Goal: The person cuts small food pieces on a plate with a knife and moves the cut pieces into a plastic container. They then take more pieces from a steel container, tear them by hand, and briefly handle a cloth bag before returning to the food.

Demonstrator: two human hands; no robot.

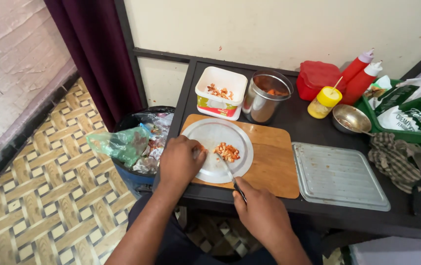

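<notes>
A round steel plate (215, 132) lies on a wooden cutting board (272, 164) on the dark table (299, 120). A small heap of chopped orange-red pieces (227, 151) sits on the plate. My left hand (180, 162) rests on the plate's left edge, fingers curled over a small piece beside the heap. My right hand (262, 216) grips a knife (230, 172) by its handle; the blade points up into the heap.
Behind the board stand a white tub (220, 92) with chopped pieces and a steel pot (265, 102). A metal tray (338, 175) lies to the right, with a checked cloth (392, 159), small steel bowl (350, 119), sauce bottles (360, 73), red box, green basket. A bin (141, 142) stands at left.
</notes>
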